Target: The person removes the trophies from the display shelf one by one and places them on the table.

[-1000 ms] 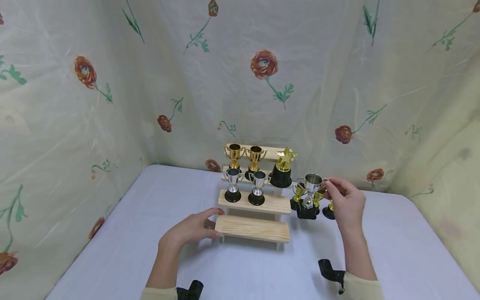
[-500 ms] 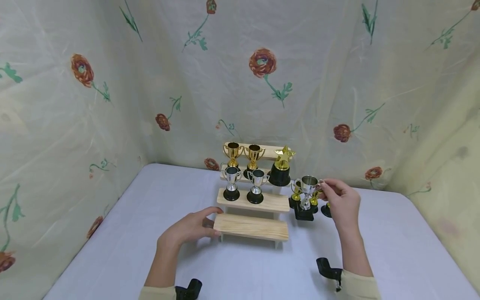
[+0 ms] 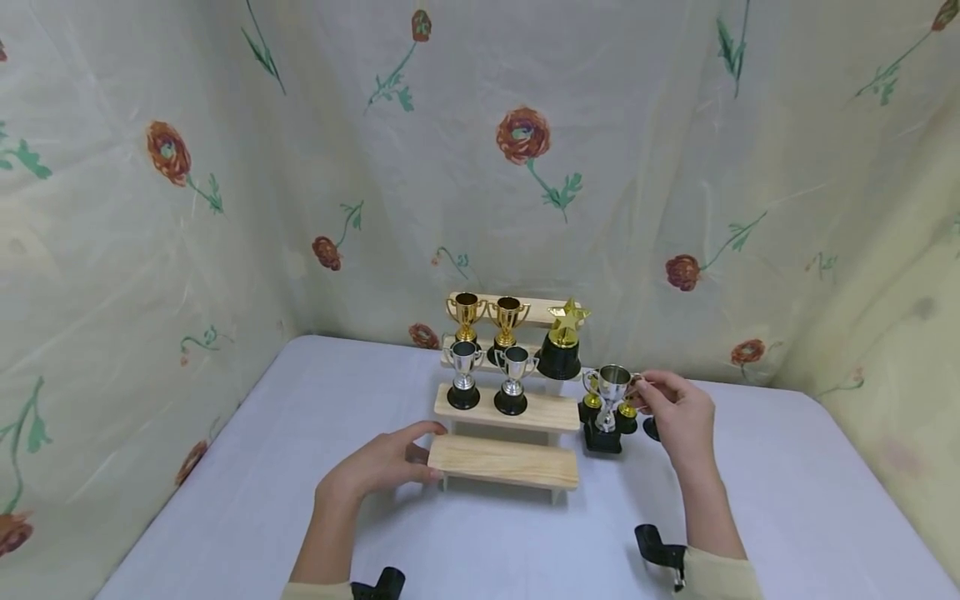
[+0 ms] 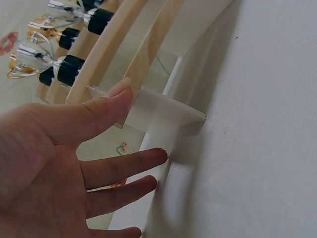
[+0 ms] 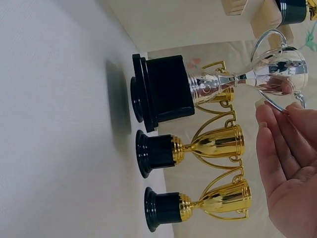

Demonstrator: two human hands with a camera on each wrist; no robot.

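My right hand pinches one handle of a silver trophy cup with a square black base. In the right wrist view the base stands a little apart from its shadow on the table. Several smaller gold trophy cups are behind and beside it. At the left end of a stepped wooden stand is my left hand, its thumb touching the lowest step and its other visible fingers straight. On the stand are two small silver cups, two gold cups and a gold star trophy.
A white cloth covers the table. Floral curtains hang behind and along both sides. Thin white supports carry the stand's steps. Black wrist mounts stick out from the sleeves.
My right hand has brought the silver trophy cup slightly left and nearer to me, beside the stand. My left hand stays at the stand's end. The head view shifts slightly.
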